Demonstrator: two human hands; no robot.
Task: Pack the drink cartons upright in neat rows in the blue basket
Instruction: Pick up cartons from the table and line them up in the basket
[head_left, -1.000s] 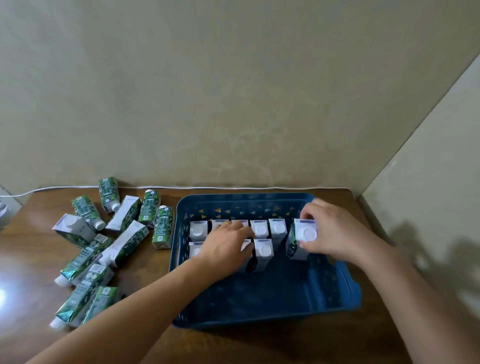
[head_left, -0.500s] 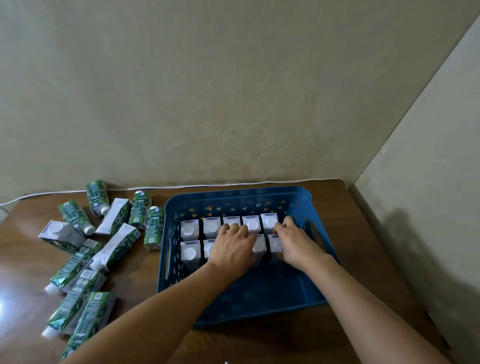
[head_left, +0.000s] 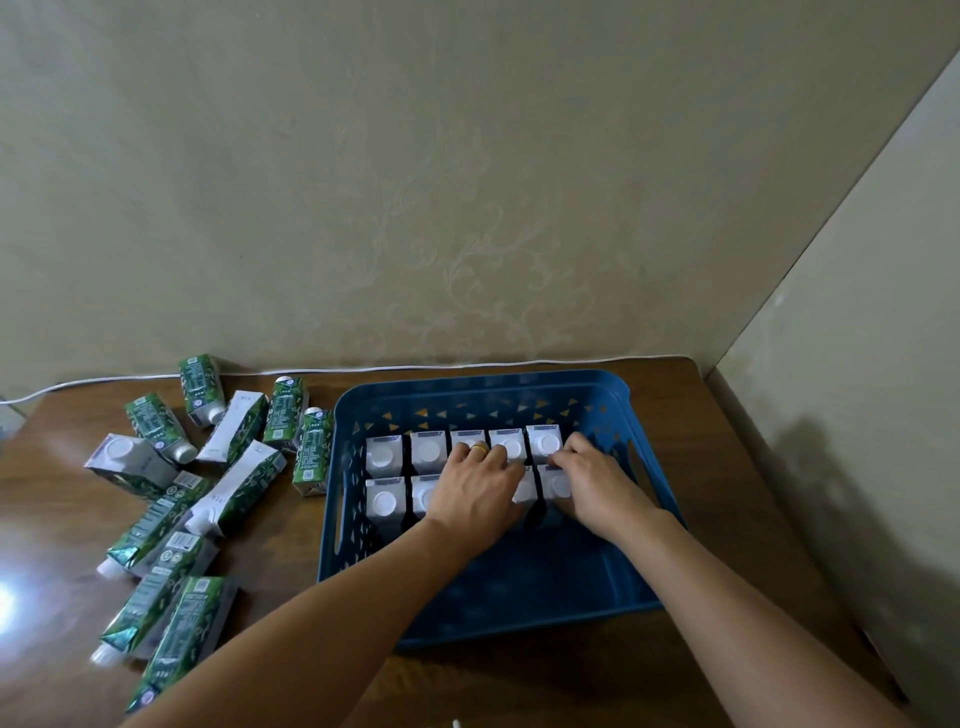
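The blue basket (head_left: 332, 493) stands on the brown table. Inside it, white-capped drink cartons stand upright in two rows against the far wall: a back row (head_left: 428, 451) and a front row (head_left: 384, 503). My left hand (head_left: 475, 491), wearing a gold ring, rests with straight fingers over the tops of the middle cartons and hides some of them. My right hand (head_left: 595, 486) grips the rightmost front-row carton (head_left: 553, 486), fingers curled round its far side. Several green and white cartons (head_left: 236, 488) lie loose on the table left of the basket.
A white cable (head_left: 467, 365) runs along the back wall at the table's edge. A side wall (head_left: 831, 441) closes in on the right of the table. The near half of the basket floor (head_left: 519, 587) is bare.
My right hand has brought a carton down from above the basket's right side into the right end of the front row. My left hand has stayed on the middle cartons.
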